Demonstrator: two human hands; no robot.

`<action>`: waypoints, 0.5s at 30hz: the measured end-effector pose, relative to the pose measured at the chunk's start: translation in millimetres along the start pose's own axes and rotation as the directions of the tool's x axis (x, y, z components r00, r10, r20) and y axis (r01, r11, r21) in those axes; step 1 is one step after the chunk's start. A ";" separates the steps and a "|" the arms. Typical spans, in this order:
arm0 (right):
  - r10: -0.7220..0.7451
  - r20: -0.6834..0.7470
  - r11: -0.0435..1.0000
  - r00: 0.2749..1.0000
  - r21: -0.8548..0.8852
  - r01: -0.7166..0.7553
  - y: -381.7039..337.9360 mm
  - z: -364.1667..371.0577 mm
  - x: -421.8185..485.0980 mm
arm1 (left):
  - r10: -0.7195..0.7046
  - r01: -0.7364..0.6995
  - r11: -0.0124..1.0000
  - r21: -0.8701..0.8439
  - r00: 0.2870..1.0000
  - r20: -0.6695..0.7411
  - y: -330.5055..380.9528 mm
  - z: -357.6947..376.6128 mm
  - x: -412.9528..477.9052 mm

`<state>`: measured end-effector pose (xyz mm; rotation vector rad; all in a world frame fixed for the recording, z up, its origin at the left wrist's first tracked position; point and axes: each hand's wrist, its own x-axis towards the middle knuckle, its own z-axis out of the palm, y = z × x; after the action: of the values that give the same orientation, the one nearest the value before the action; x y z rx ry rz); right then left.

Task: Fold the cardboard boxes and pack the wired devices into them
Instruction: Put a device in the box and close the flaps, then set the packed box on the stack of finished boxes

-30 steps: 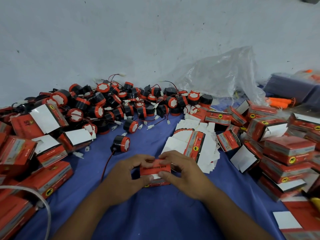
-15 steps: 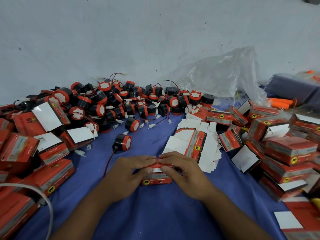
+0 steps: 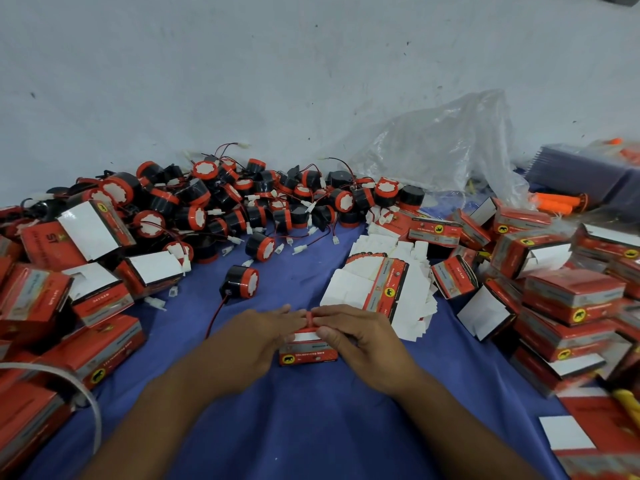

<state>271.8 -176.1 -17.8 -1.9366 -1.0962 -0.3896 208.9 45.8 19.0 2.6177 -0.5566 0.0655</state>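
A small red cardboard box (image 3: 308, 355) lies on the blue cloth at the centre. My left hand (image 3: 251, 341) and my right hand (image 3: 360, 337) hold it from both sides, fingers laid over its top and thumbs at its front. One black and red wired device (image 3: 242, 282) lies just beyond my hands, its red wire trailing toward me. A big heap of the same devices (image 3: 242, 206) fills the back. A stack of flat unfolded boxes (image 3: 384, 289) lies to the right of my hands.
Folded red boxes (image 3: 69, 306) pile up at the left, more red boxes (image 3: 568, 296) at the right. A crumpled clear plastic bag (image 3: 443, 154) leans on the grey wall. Orange tools (image 3: 557, 202) and a dark purple stack (image 3: 581, 171) sit far right.
The box has tipped down from facing me to lying flat on the cloth. Both hands came down over its top and their fingertips now meet above it.
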 end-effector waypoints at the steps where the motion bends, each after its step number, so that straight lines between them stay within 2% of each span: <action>1: -0.013 0.001 1.000 1.000 -0.010 0.013 -0.2 -0.5 0.3 | 0.009 -0.009 0.999 0.038 1.000 0.003 2.3 0.0 0.4; 4: -0.051 0.009 0.997 0.999 -0.065 0.052 -0.4 -1.4 -0.1 | 0.035 -0.029 0.995 0.100 0.998 -0.050 5.9 2.4 -1.4; 10: -0.109 0.061 0.986 0.992 -0.123 0.116 -5.0 -5.7 2.3 | 0.082 -0.090 0.995 -0.035 0.979 -0.188 0.9 16.1 -6.4; 12: -0.077 0.132 0.987 0.988 -0.132 0.094 -2.3 -8.5 0.6 | 0.118 -0.138 0.988 -0.072 0.965 -0.232 -4.4 21.6 -7.8; 15: 0.039 0.222 0.995 0.974 -0.099 -0.017 3.4 -8.9 -4.0 | 0.101 -0.146 0.978 -0.151 0.957 -0.272 -11.0 28.7 -9.7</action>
<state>273.5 -186.2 -16.8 -2.1188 -1.2109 -0.2155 203.0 45.5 -12.7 2.3567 -0.6017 0.3835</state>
